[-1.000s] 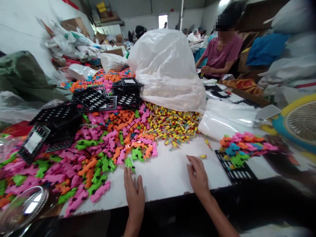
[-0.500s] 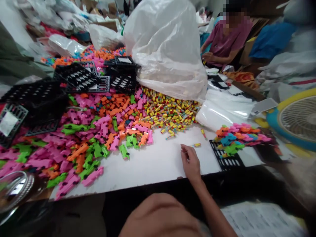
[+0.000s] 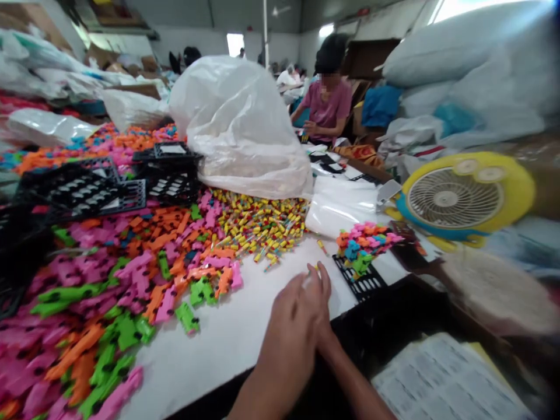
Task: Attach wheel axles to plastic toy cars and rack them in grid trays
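My left hand [image 3: 289, 326] is against my right hand [image 3: 322, 303] over the front of the white table. The left fingers curl inward and are mostly hidden behind the back of that hand. The right fingers bend towards the left ones and show in part. What lies between them, if anything, is hidden and blurred. A speck of yellow shows by the fingertips. Just beyond lies a small yellow piece with a red end [image 3: 322, 247]. Right of the hands, pink, orange, blue and green toy cars [image 3: 361, 248] are piled on a black slotted tray [image 3: 365, 287].
Loose plastic toy cars [image 3: 131, 280] cover the left side. Behind are small yellow pieces [image 3: 262, 224], a big translucent bag [image 3: 245, 134] and black trays [image 3: 74, 189]. A yellow-and-blue fan [image 3: 455, 195] stands right; printed sheets [image 3: 446, 379] lie below. Another person [image 3: 328, 108] sits across.
My left hand has come up from below the table edge to meet my right hand. The view has tilted up and turned right.
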`<state>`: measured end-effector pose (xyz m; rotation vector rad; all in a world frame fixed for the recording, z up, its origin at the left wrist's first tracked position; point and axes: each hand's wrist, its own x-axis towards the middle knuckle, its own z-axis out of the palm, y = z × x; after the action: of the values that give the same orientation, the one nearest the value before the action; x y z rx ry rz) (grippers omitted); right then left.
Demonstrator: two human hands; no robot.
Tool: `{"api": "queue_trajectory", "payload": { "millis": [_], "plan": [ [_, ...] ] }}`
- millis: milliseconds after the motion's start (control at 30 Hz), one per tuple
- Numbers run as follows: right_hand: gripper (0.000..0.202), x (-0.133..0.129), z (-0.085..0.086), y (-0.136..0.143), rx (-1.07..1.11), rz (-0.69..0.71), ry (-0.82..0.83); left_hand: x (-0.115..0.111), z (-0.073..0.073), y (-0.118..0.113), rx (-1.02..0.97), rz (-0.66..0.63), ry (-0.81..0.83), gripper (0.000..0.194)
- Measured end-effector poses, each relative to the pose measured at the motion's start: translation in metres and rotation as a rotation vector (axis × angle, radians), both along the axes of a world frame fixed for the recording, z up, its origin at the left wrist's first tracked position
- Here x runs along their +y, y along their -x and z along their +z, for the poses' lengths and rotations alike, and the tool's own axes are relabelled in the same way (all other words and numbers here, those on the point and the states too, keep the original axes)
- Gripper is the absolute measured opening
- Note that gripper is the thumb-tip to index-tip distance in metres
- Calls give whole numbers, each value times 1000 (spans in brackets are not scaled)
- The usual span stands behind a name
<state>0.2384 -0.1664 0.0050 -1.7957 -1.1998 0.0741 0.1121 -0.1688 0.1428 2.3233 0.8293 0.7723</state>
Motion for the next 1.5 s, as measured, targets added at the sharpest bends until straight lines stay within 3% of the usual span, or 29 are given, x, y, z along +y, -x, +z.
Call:
{"api": "queue_trajectory", "payload": {
  "millis": [133,200,267,367,500,667,867,1000,1200,1500],
  "plan": [
    [77,23,-5,-9,-92,-96,110,49,-109,10,170,306,-182,73],
    [97,41,-6,-18,-165,-102,199,73,-141,13,233,364,-256,88],
    [108,63,-4,-27,-206,-93,260,95,-153,9,279,412,-290,95],
    [109,96,-1,-37,-231,-51,305,131,-147,-9,349,501,-270,98],
    [110,133,3,-42,-266,-51,291,180,-127,-29,455,612,-271,106],
    [108,163,5,-44,-299,-131,268,225,-108,-36,558,524,-376,104],
    [98,191,14,-41,-219,-214,263,252,-102,-43,532,530,-442,95],
    [86,206,9,-40,-146,-271,177,265,-103,-49,505,553,-486,86],
    [75,229,-6,-40,-180,-201,-112,285,-105,-60,515,633,-591,67],
    [61,266,2,-35,-113,-111,-149,323,-91,-61,476,556,-664,59]
  ]
}}
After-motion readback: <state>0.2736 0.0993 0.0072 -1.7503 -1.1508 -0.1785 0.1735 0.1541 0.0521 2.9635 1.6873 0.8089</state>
